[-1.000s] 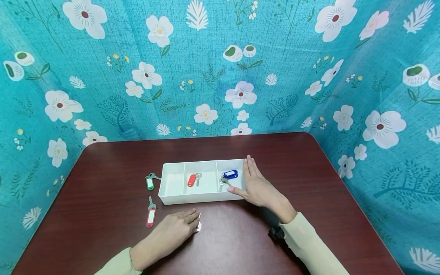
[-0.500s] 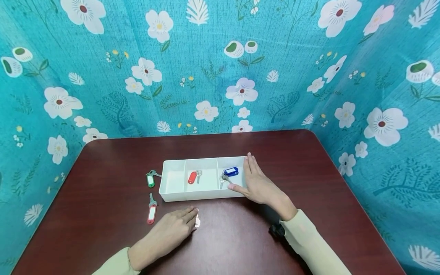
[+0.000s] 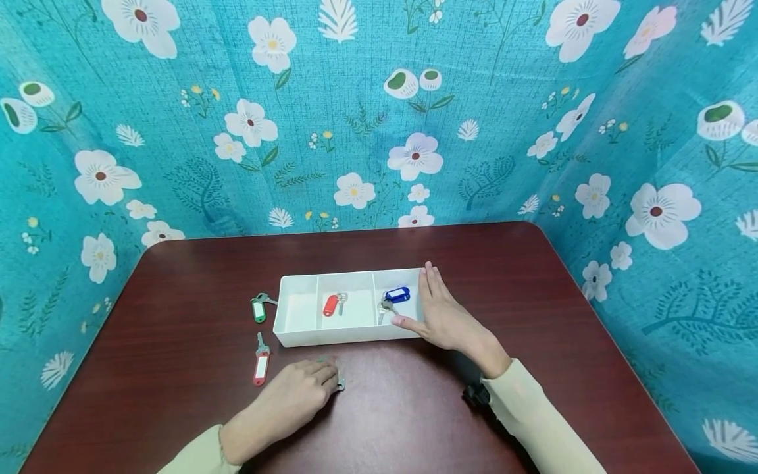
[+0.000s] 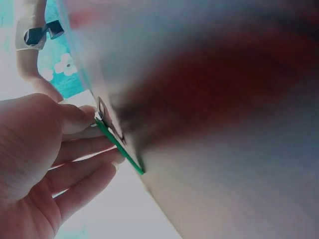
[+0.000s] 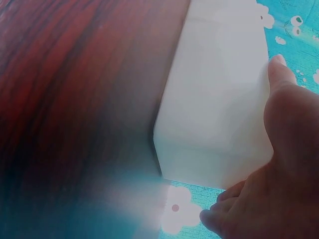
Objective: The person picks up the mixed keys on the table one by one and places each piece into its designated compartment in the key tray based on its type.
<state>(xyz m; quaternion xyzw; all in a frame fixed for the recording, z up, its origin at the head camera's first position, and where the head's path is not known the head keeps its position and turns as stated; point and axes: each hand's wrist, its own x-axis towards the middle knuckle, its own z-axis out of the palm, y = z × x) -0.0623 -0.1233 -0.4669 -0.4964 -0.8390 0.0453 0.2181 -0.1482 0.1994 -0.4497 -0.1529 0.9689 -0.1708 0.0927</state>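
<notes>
A key with a green tag [image 4: 119, 147] is pinched by my left hand [image 3: 293, 395] low over the table, in front of the tray. In the left wrist view the thumb lies by its metal ring and the fingers are behind the tag. My right hand [image 3: 453, 322] rests against the right end of a white three-compartment tray [image 3: 349, 336], fingers straight and thumb over the front rim. A key with a red tag [image 3: 330, 305] lies in the middle compartment. The right compartment has a blue tag [image 3: 397, 294] with keys [image 3: 386, 308].
Left of the tray lie another key with a green tag [image 3: 258, 311] and, nearer me, one with a red tag [image 3: 261, 368]. The dark red table [image 3: 403, 421] backs onto a teal floral curtain [image 3: 355, 131].
The metal by my left fingers, bright and glinting before, is now darker and tilted, with a bit of green at the fingertips. The right hand and tray hold their place.
</notes>
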